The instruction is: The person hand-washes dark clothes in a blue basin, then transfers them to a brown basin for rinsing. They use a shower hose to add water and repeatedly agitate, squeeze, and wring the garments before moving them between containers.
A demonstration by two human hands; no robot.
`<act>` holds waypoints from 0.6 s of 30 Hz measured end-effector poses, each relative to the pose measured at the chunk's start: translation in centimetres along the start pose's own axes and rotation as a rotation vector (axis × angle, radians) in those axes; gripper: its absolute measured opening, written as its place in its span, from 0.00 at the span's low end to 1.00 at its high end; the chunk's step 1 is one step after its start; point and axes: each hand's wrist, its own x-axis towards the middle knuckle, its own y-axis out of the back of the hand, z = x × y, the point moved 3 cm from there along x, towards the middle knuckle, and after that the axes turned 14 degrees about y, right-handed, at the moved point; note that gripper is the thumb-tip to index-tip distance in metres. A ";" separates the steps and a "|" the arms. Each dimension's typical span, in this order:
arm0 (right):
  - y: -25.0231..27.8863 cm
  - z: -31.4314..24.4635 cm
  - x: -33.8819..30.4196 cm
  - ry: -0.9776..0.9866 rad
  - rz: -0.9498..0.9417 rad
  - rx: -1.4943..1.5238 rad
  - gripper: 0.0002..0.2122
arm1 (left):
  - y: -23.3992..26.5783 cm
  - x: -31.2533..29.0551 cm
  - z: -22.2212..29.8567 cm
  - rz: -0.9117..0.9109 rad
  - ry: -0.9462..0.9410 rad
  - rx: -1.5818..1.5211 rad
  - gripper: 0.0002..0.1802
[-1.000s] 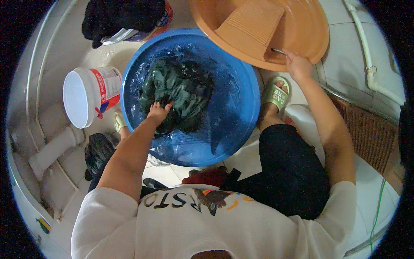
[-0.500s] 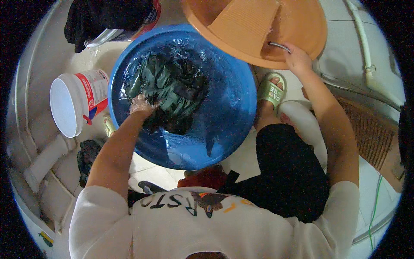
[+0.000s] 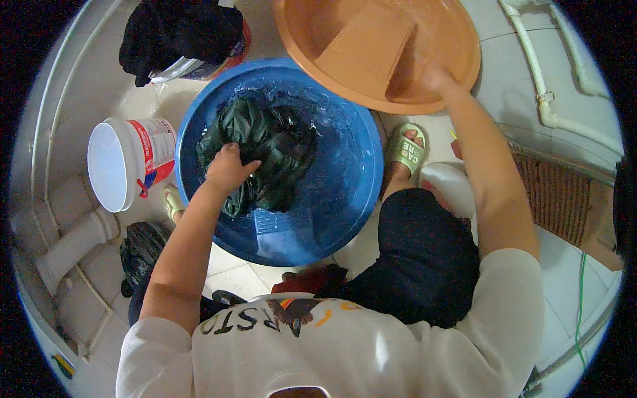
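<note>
A blue plastic tub (image 3: 371, 159) with water in it stands in front of me, and a dark green, wet garment (image 3: 275, 159) is bunched up inside. My left hand (image 3: 231, 171) rests on the garment's left side, thumb stretched away from the fingers. Above right, an orange basin (image 3: 461, 40) with a built-in ridged washboard overlaps the tub's far rim. Inside the basin's near right part is my right hand (image 3: 439, 81), blurred by motion. Its fingers cannot be made out, nor can anything in them.
Left of the tub, a white bucket (image 3: 109, 166) lies tipped, its mouth facing left. Black cloth (image 3: 179, 36) covers another bucket at the back left. A black plastic bag (image 3: 142, 249) sits by my left leg. Pipes (image 3: 531, 60) run along the right wall, near a brown ridged mat (image 3: 557, 199).
My left hand has come up out of the water onto the garment. My right hand has moved from the basin's rim, where it held a metal rod-like piece, into the basin.
</note>
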 end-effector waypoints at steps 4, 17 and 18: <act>-3.2 -4.1 -1.8 0.186 -0.256 -0.069 0.18 | 0.8 -1.8 -1.6 0.135 -0.052 -0.246 0.29; -0.4 -12.2 -9.2 0.598 0.069 -0.352 0.17 | 4.5 12.6 -7.3 0.237 0.184 -0.055 0.27; -0.3 -12.4 -9.9 0.697 0.074 -0.408 0.17 | 4.6 12.3 -7.3 0.296 0.154 0.012 0.25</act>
